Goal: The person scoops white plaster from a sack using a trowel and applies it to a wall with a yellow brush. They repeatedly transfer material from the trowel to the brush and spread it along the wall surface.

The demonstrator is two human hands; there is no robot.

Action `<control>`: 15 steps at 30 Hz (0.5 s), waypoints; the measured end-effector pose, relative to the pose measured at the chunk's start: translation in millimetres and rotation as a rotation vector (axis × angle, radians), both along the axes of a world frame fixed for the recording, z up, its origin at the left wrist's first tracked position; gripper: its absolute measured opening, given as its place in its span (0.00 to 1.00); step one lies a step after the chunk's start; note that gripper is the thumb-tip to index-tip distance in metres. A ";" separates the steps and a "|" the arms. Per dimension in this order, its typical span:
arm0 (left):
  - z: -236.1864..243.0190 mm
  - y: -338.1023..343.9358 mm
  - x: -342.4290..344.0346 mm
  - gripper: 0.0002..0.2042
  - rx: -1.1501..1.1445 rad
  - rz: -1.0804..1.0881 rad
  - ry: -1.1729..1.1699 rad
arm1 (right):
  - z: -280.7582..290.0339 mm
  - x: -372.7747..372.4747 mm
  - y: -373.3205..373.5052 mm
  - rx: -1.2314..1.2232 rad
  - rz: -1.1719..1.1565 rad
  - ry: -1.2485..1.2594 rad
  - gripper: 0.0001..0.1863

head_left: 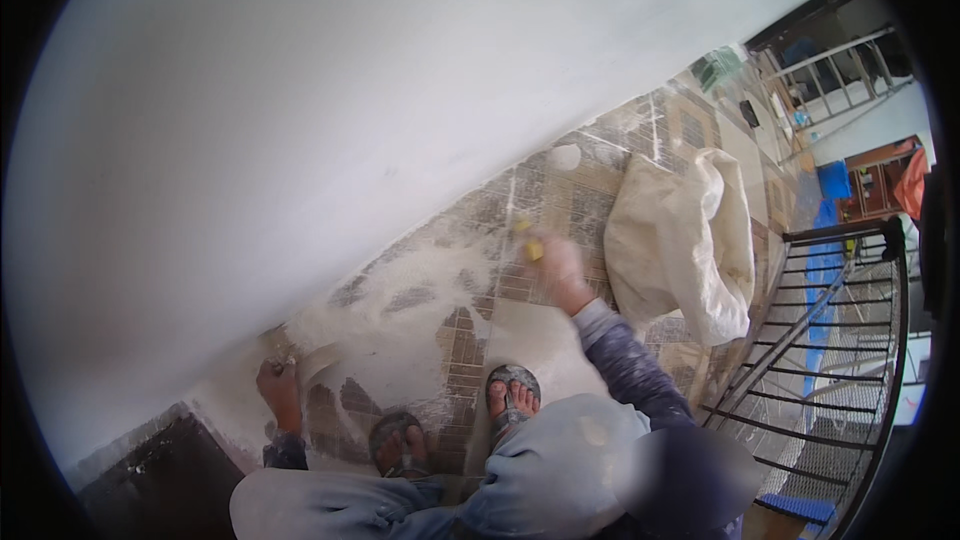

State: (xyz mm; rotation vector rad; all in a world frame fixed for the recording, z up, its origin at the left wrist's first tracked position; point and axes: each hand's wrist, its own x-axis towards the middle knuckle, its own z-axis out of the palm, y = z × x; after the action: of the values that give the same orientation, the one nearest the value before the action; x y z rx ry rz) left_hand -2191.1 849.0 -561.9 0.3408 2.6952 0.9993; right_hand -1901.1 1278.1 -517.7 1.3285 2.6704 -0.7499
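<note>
My right hand, smeared by motion, is closed around a small yellow-handled tool above the dusty floor; its working end is too blurred to name. Down at the foot of the white wall, my left hand has its fingers bent around something greyish that I cannot make out. A pale, flat fan-like shape lies beside those fingers. White powder is spread over the patterned tiles between the two hands. To the right of my right hand stands a slumped white woven sack, its mouth gaping to the right.
My sandalled feet rest on the tiles below the powder. The smooth white wall runs diagonally along the left. A dark metal railing borders the right side. A dark panel sits at lower left. Farther off lies a green object.
</note>
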 end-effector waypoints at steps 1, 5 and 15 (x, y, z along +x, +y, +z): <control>-0.8 2.7 0.5 0.08 0.016 0.026 -0.024 | -2.9 -21.4 -38.1 0.059 0.088 0.273 0.21; -0.6 5.8 2.8 0.07 0.053 0.037 -0.089 | 16.0 -87.9 -130.5 -0.213 0.387 0.318 0.19; -20.7 -10.8 -3.7 0.10 0.096 0.041 -0.081 | 39.9 25.8 52.5 0.384 -0.395 -0.125 0.12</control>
State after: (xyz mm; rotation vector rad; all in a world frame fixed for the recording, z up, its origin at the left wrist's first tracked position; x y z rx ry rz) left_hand -2194.8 838.2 -582.6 0.2580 2.5977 1.1323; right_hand -1875.2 1330.5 -477.9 1.9560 2.5649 -0.1595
